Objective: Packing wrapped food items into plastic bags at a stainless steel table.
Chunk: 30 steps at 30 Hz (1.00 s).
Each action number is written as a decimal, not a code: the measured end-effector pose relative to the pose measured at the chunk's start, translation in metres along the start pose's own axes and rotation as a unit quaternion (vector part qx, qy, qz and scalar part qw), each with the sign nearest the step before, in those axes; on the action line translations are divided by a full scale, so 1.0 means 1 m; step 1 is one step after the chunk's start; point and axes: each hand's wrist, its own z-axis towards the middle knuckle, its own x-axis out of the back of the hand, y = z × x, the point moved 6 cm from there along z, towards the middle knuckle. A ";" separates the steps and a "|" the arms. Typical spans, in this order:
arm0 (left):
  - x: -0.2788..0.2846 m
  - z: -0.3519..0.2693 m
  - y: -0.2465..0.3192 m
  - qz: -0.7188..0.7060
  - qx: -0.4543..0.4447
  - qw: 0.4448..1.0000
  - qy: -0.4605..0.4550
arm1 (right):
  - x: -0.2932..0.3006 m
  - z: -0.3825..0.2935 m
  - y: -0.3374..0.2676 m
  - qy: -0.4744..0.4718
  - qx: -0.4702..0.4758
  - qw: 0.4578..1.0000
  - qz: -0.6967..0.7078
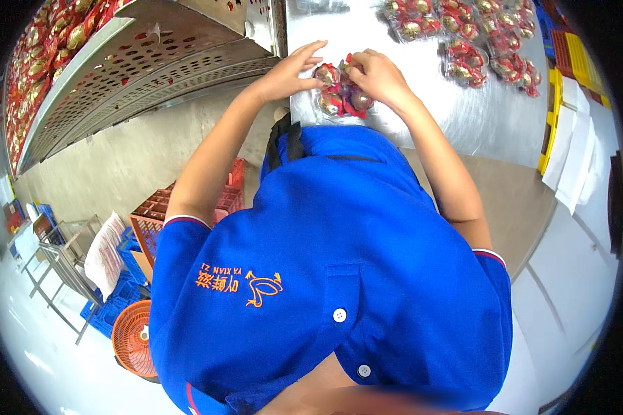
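A clear plastic pack (pixel 332 104) of red-and-gold wrapped round items lies near the front edge of the steel table (pixel 420 104), just before my body. My left hand (pixel 290 72) is at its left side, fingers spread and holding nothing, with the thumb at the pack's edge. Over the pack's upper right part, the bent fingers and thumb of my right hand (pixel 376 75) close on a wrapped item, which they mostly hide. Several similar filled packs (pixel 464 62) sit together farther back on the right.
At the left, a perforated metal tray (pixel 98 78) holds a heap of red-and-gold wrapped items (pixel 36 78). Red-brown crates (pixel 150 223), blue crates (pixel 114 306) and an orange round basket (pixel 132 337) stand low on the left. Yellow crates (pixel 581 62) and white sheets (pixel 573 140) are beyond the table's right side.
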 end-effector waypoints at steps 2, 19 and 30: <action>0.007 -0.019 -0.022 -0.168 0.106 0.975 0.097 | 0.003 0.001 -0.003 -0.019 -0.022 0.999 -0.016; -0.041 -0.057 -0.019 -0.175 0.292 0.923 0.182 | 0.017 -0.015 0.053 0.005 -0.137 0.910 0.391; -0.036 -0.053 -0.016 -0.108 0.347 0.914 0.180 | -0.042 -0.053 0.071 0.003 -0.170 0.957 0.237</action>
